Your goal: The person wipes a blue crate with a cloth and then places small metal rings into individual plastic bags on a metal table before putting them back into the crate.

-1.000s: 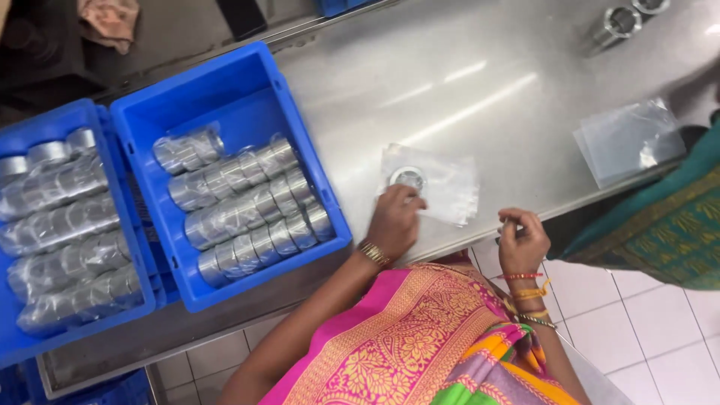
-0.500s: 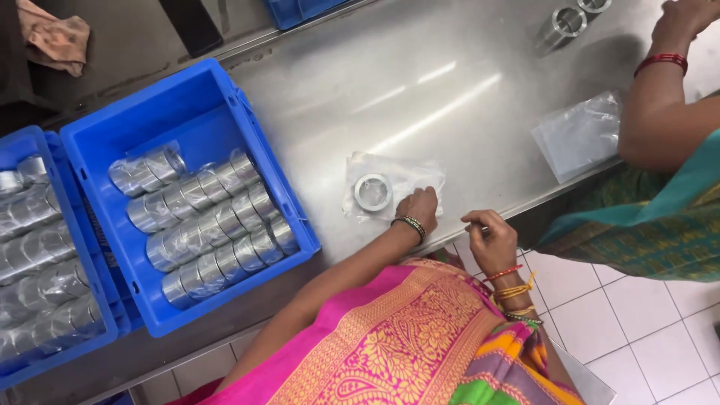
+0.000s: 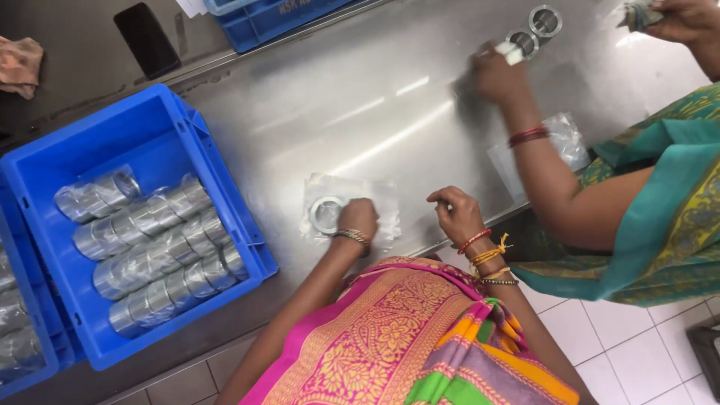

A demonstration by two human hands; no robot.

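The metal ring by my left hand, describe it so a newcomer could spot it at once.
On the steel table, right of the blue crate, lies a clear plastic bag. The metal ring lies at that bag, beside the left hand. It lies alone, unlike the wrapped ring rolls in the crate.

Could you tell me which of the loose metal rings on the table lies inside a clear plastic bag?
The metal ring beside the left hand; the two rings at the far edge lie bare.

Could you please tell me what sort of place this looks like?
Probably a factory packing or inspection station: a stainless steel worktable, blue crates of wrapped metal rings, and a metal ring on a clear plastic bag.
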